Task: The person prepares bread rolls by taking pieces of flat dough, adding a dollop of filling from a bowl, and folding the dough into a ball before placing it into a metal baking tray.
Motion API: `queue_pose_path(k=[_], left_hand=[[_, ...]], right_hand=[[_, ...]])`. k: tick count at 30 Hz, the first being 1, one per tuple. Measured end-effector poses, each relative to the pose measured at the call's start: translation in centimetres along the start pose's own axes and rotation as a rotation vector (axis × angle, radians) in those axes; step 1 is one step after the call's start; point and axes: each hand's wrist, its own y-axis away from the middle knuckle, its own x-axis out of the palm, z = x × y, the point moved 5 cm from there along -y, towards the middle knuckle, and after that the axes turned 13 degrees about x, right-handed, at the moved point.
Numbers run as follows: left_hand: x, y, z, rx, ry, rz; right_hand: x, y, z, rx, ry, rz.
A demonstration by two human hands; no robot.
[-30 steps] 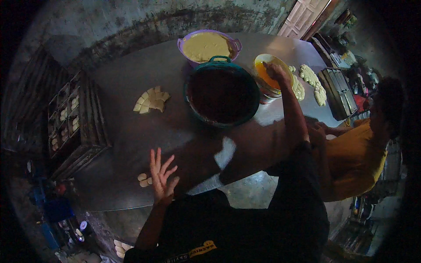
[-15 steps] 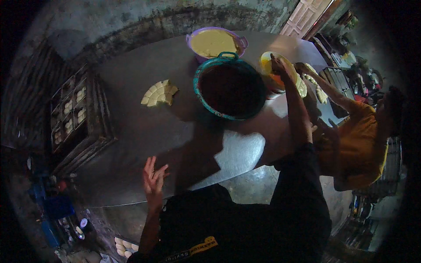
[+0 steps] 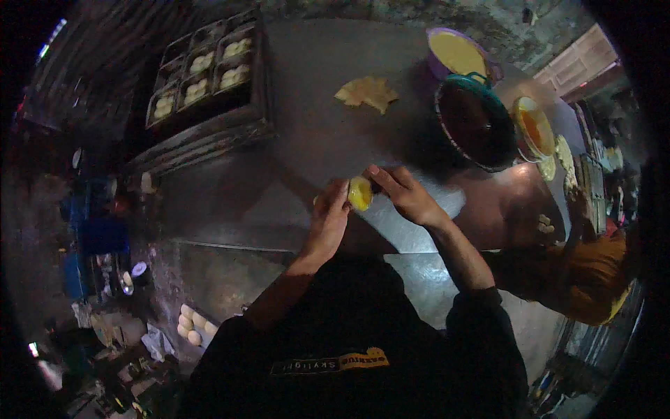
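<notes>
My left hand (image 3: 328, 220), fingers curled, holds a small shiny yellow piece (image 3: 360, 193) over the near part of the metal table (image 3: 307, 146). It looks like dough, but its kind is not certain. My right hand (image 3: 410, 197) meets it from the right, fingers pressed together at the piece's edge. Anything in those fingers is too dark to make out. Beyond my hands lies a fan of pale cut dough (image 3: 366, 93). To the right stand a large green-rimmed basin (image 3: 447, 129) with a dark inside and a bowl (image 3: 523, 112) of yellow-orange stuff.
A purple tub (image 3: 436, 63) of pale yellow mass stands behind the basin. Stacked dark trays (image 3: 262, 84) with dough balls are on the left. At the right edge a person in an orange shirt (image 3: 590, 272) reaches over the table near more dough (image 3: 565, 164). Dough balls (image 3: 192, 325) lie low at left.
My right hand has left the bowl at right and come to my left hand. The left hand, spread and apparently bare before, now holds the yellow piece. The view has swung left.
</notes>
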Motion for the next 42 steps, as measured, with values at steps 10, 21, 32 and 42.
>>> queue_pose_path(k=[10, 21, 32, 42], left_hand=[[-5.3, 2.6, 0.6, -0.100, 0.486, -0.294], [-6.0, 2.5, -0.9, -0.433, 1.007, -0.060], [-3.8, 1.2, -3.0, -0.027, 0.318, -0.059], [1.4, 1.1, -3.5, -0.596, 0.789, -0.081]], right_hand=[[8.9, -0.2, 0.9, -0.466, 0.558, -0.330], [8.1, 5.1, 1.0, -0.497, 0.329, -0.180], [3.3, 4.7, -0.4, -0.464, 0.375, -0.319], [-0.8, 3.2, -1.5, -0.495, 0.287, -0.044]])
